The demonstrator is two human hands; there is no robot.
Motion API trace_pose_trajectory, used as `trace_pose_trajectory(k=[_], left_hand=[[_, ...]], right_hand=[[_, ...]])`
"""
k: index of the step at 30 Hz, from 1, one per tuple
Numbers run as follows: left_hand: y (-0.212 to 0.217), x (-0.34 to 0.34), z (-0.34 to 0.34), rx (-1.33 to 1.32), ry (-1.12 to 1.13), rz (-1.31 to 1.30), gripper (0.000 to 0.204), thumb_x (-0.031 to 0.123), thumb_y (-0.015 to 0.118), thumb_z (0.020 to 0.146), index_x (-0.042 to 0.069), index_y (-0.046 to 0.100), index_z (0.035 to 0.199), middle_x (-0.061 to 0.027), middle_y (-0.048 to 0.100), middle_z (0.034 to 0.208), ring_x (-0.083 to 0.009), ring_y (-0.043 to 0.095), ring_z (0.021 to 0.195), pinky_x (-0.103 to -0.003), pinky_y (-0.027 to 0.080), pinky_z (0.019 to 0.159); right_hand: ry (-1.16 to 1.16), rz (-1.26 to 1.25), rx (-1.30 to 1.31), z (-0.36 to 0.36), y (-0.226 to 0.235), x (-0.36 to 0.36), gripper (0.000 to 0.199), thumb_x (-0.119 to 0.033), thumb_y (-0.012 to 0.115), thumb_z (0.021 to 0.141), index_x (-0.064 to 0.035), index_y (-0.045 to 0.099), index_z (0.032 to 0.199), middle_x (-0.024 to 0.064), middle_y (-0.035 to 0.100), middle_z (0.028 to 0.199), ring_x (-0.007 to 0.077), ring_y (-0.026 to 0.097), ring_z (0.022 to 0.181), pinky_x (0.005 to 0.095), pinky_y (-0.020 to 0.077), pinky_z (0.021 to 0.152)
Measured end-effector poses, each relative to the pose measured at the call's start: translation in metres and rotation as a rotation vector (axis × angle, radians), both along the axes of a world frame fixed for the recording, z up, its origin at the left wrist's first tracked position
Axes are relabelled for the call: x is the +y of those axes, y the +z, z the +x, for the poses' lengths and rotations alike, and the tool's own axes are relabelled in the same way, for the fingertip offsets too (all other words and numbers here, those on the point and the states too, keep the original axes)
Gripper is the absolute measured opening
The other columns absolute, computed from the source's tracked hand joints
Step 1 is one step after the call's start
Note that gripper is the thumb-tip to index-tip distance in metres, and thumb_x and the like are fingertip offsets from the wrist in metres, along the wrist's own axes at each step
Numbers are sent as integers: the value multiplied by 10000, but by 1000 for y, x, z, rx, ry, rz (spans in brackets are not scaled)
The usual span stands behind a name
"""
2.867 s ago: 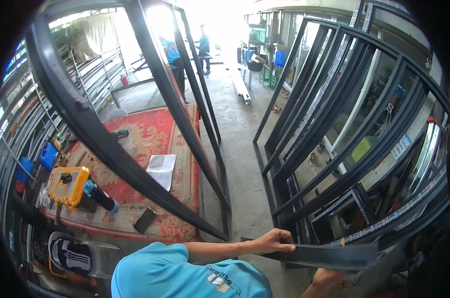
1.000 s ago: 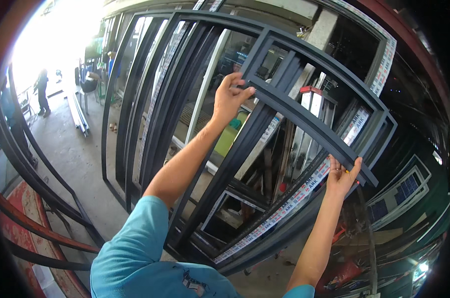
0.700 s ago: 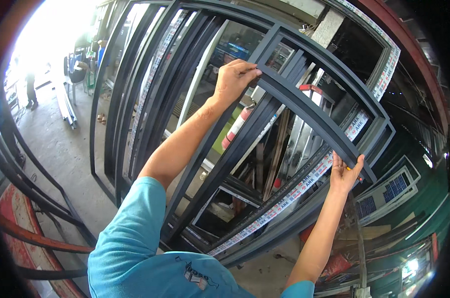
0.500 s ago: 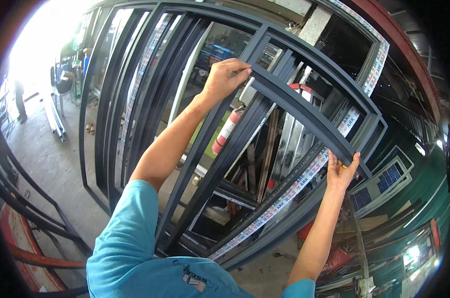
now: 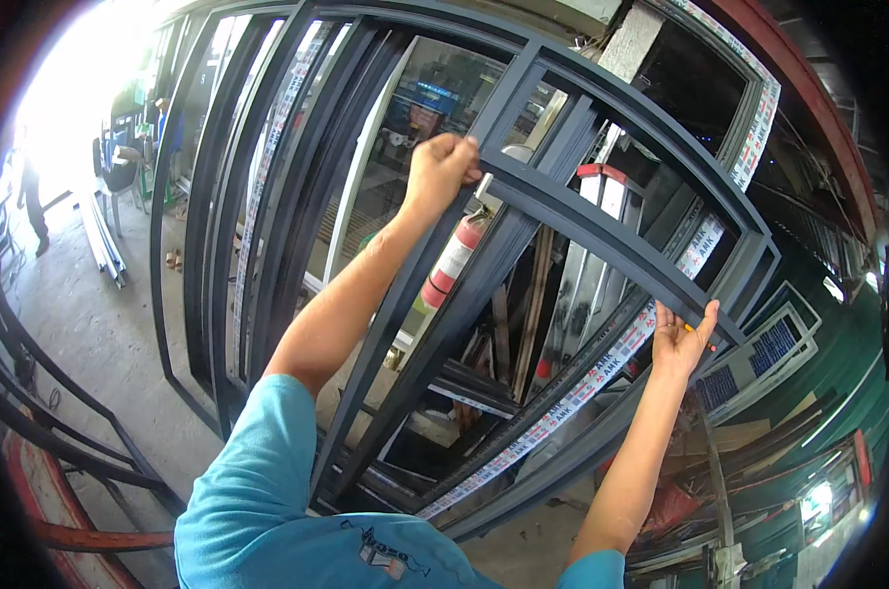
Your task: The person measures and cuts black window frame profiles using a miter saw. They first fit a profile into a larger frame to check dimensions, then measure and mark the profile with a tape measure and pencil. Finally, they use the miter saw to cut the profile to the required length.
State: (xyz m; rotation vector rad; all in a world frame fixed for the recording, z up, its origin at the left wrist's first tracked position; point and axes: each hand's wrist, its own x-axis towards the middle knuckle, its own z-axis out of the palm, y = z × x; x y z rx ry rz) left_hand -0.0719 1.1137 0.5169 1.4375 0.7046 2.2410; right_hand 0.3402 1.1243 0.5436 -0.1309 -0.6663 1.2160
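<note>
My blue shirt sleeves (image 5: 268,491) are the closest thing to me, at the bottom. Both my arms reach up from them.

My left hand (image 5: 443,172) is wrapped tight around a bar of the dark metal frame (image 5: 601,231). My fingers curl over the bar near the spot where two bars cross. My right hand (image 5: 682,339) is farther along, at the lower corner of the frame. It presses flat against the edge with the fingers spread; I cannot tell if it really grips.

The frame is up in the air in front of me, tilted, and it leans near the other frames (image 5: 268,196) that stand in a row. It looks like the frame is lifted and almost with the others. I think it is not yet set down, because both my hands are on it.

Behind the bars I see a red fire extinguisher (image 5: 449,265). Far away on the left is the grey floor (image 5: 81,324), bright light, and a person (image 5: 27,191) standing.
</note>
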Motion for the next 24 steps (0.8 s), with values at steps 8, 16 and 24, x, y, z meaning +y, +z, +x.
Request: trace_pose_trajectory(k=[8,16,24], left_hand=[[-7,0,43,-206,-494,-196,420,114,700,924,-92,549,1258,-174,669,1098,-218,703,946,-327,597,829],[-18,45,54,-35,-120,-32,394,102,787,824,-153,651,1093,-162,738,926,-165,711,760,-267,572,727],[-17,54,65,-89,-155,-33,300,82,698,896,-126,644,1106,-163,710,1008,-202,726,847,-285,581,747]], right_hand=[[-91,56,-5,13,-2,19,774,-390,805,829,99,463,1321,254,504,1380,381,530,1279,543,493,1064],[-166,165,-19,13,-10,22,781,-414,782,848,107,455,1330,273,484,1396,389,508,1302,543,477,1080],[-211,286,-24,15,-13,20,744,-427,747,878,82,468,1343,261,486,1387,367,500,1301,527,438,1122]])
